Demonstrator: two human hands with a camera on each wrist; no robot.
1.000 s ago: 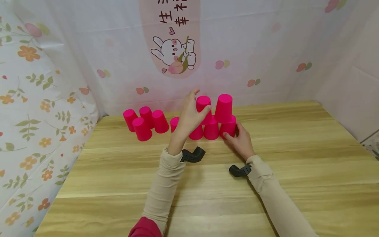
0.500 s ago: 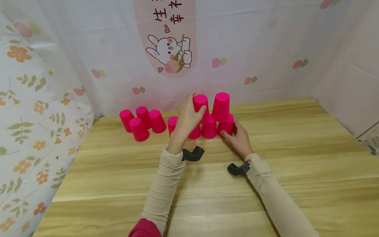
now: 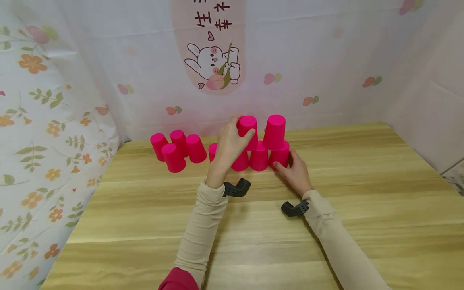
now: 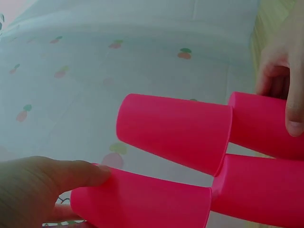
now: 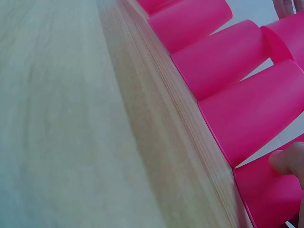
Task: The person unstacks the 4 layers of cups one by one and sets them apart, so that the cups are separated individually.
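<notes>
Upside-down pink cups stand in a row, with two more on top at the right end. My left hand [image 3: 230, 143] grips the left upper cup [image 3: 248, 131], thumb on its near side and fingers partly hidden behind it. In the left wrist view, the thumb lies along this cup [image 4: 152, 199] near its base. Beside it stands the right upper cup [image 3: 274, 132], which neither hand touches. My right hand [image 3: 298, 173] holds the end cup [image 3: 278, 158] of the bottom row, with the thumb on its front. My left hand and wrist hide part of the row.
Several more upside-down pink cups [image 3: 175, 158] stand in a group to the left. A white printed curtain [image 3: 326, 60] hangs behind the wooden table [image 3: 253, 241]. Each wrist carries a black curved device [image 3: 237, 188].
My left hand's fingers have come down from a raised, spread pose and closed around the left upper cup. The right hand keeps its hold on the end cup.
</notes>
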